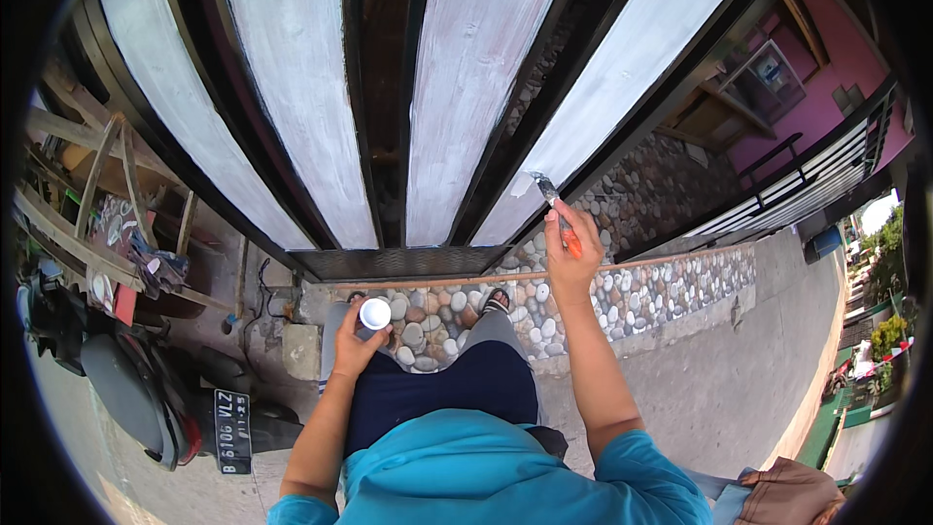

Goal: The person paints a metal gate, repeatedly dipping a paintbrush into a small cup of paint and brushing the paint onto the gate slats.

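My right hand point(574, 244) grips a paintbrush point(568, 239) by its orange handle. The bristles touch the lower part of the rightmost white slat point(619, 80) of a black metal gate, beside a wet patch of white paint point(522, 184). In my left hand point(356, 343) is a small white cup point(375, 313), held upright near my knee; its inside looks white, and I cannot tell how full it is. More white-painted slats point(474, 73) with streaky brush marks stand to the left, between black bars point(393, 87). A dark textured metal panel point(401, 263) runs along the gate's bottom.
Pebble-set paving point(430, 313) lies under my feet. A parked motorcycle point(131, 386) and a wooden frame holding clutter point(109, 197) stand at left. Concrete road point(678, 379) stretches right, where a person point(783, 492) is partly visible. A black-and-white railing point(802, 189) stands beyond.
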A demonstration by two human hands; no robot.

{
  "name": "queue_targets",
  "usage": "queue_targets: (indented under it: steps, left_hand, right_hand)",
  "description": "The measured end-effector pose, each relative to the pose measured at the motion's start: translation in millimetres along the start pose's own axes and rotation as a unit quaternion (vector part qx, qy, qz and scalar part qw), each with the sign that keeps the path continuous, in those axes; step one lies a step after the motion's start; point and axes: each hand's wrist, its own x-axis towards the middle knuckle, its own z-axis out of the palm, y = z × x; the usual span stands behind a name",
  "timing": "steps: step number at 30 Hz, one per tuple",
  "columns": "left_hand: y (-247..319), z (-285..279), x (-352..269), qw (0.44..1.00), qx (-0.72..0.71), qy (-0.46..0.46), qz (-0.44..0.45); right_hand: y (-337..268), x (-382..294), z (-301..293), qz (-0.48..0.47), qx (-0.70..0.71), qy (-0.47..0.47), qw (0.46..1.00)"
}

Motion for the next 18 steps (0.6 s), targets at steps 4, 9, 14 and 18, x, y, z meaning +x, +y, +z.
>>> queue_targets:
  steps: [4, 9, 14, 18]
  left_hand:
    - [-3.4, -0.5, -1.2, 1.0, -0.002, 0.015, 0.008]
    - [6.2, 2.5, -0.2, 1.0, 0.008, 0.016, 0.007]
    - [10.6, 3.8, -2.0, 0.999, 0.03, 0.002, 0.013]
    - [1.2, 0.6, -1.5, 0.999, 0.044, 0.013, 0.02]
  right_hand:
    - [-1.7, -8.5, -6.1, -0.021, -0.001, 0.009, 1.0]
    - [37.4, -49.9, 7.5, 0.034, -0.001, -0.062, 0.997]
    - [50.1, -44.6, 19.7, 0.053, 0.012, -0.06, 0.997]
    - [26.8, -8.6, 11.4, -0.011, -0.006, -0.025, 1.0]
